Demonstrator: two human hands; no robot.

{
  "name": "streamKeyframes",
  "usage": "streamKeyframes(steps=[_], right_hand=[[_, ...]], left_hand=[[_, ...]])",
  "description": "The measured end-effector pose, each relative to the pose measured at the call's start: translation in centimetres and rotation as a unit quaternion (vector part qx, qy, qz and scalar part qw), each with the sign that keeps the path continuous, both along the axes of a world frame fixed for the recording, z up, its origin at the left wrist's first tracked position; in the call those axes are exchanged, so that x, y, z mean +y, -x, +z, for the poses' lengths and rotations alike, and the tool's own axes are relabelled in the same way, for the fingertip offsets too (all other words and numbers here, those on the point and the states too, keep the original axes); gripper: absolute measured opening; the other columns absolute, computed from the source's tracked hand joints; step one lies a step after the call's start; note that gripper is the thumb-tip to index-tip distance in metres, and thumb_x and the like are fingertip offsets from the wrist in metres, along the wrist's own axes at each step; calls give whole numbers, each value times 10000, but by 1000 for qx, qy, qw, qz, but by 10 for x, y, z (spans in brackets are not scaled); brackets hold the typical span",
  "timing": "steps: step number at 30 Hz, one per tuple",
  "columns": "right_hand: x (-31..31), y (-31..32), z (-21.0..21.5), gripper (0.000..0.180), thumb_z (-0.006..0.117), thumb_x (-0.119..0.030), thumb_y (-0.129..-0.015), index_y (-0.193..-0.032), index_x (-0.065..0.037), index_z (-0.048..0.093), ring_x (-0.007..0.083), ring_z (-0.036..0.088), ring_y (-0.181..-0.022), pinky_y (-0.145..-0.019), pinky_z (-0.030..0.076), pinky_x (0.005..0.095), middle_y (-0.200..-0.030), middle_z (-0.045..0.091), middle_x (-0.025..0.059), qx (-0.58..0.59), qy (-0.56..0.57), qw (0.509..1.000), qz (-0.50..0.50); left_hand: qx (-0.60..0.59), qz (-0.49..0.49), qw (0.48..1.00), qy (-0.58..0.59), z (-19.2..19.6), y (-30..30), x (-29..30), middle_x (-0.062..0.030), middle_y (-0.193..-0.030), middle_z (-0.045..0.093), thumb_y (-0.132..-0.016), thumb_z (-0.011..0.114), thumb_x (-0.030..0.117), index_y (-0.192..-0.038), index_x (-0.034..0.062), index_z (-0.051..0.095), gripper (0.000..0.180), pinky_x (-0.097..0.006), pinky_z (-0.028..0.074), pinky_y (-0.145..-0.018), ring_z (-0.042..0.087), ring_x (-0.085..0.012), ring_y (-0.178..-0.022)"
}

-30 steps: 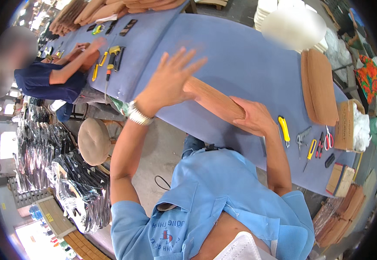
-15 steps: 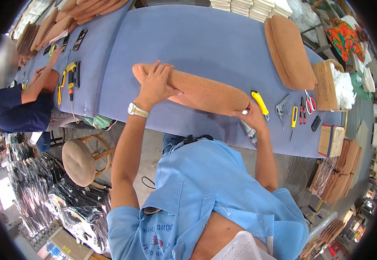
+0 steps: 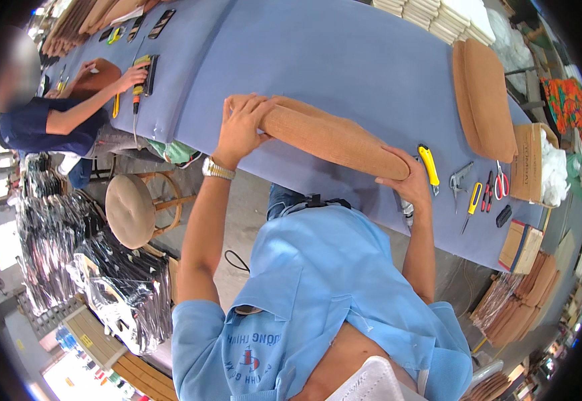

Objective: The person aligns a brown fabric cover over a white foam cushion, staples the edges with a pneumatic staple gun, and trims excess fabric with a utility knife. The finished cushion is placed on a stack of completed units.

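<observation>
A long tan fabric-covered cushion lies on the blue-covered table in front of me. My left hand grips its left end, fingers wrapped over the top. My right hand presses against its right end near the table's front edge. A yellow utility knife lies just right of my right hand.
A stack of tan cushions sits at the far right, with scissors, pliers and a cardboard box nearby. A round stool stands at left. Another person works at the table's left end. Plastic-wrapped bundles lie on the floor.
My left hand came down from the air onto the cushion's left end. The cushion was set flat on the table and both hands now hold its ends.
</observation>
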State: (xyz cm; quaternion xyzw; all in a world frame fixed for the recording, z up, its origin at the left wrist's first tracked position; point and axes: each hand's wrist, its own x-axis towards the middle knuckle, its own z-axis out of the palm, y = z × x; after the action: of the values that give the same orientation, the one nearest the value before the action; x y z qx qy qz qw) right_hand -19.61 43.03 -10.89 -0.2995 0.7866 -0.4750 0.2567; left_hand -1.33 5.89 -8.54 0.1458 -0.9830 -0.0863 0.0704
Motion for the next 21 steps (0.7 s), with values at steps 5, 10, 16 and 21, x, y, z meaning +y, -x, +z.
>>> streamKeyframes(steps=[5,10,16,21], right_hand=[[-23,44,24,801,978,-60,-595,-1344,-90,694,270,666,-1262,-1099,500,398,-1365,708,108,102,16,994,44],[-58,119,32,851,956,-134,-684,-1463,-124,613,266,633,-1311,-1129,483,410,-1442,661,94,110,112,987,-27],[-128,147,-31,765,850,-363,-868,-1529,-126,547,279,588,-1355,-1145,464,430,-1457,629,151,90,51,994,18],[-138,130,-50,578,568,-484,-1077,-1506,-97,560,279,571,-1339,-1131,439,387,-1452,610,145,-16,166,984,-69]], left_hand=[[43,-10,998,47,5,-18,-14,-42,-1131,712,-679,922,312,-1198,127,732,582,-528,435,-1083,635,-300,-1134],[106,47,993,-24,56,-30,62,-63,-867,659,-679,915,327,-1014,59,757,457,-436,543,-750,652,-306,-843],[11,164,985,-54,5,-26,126,-83,-871,645,-711,914,378,-1066,29,745,526,-439,566,-698,675,-309,-855],[4,98,976,-195,18,-4,144,-204,-1214,670,-851,828,376,-1459,-2,513,782,-485,571,-897,674,-414,-1073]])
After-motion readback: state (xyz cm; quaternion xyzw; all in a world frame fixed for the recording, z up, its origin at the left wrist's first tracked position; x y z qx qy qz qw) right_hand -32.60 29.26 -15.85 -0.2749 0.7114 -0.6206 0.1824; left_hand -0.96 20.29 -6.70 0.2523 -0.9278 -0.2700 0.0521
